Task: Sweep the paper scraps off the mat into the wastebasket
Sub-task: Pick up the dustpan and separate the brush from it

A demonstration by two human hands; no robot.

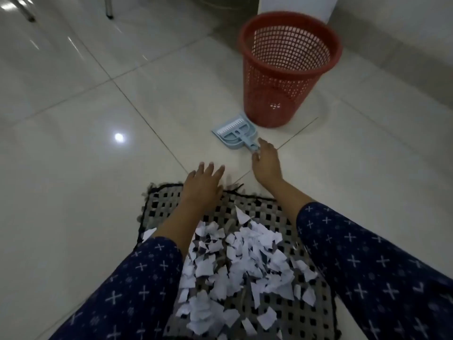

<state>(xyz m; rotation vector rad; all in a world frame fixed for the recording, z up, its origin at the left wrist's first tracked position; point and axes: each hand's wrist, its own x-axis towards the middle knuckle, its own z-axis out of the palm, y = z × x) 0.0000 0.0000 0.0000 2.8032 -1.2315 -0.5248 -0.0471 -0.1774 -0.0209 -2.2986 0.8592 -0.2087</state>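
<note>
White paper scraps cover the mat. Right hand reaches the dustpan to sweep, grasp unclear; left hand fingers released.

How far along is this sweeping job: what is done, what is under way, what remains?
Done: nothing visible; the paper scraps lie heaped on the mat. In hand: the right hand is at the dustpan handle, grip unclear; the left hand is open over the mat's far edge. Left: sweeping the scraps up and tipping them into the wastebasket.
</note>
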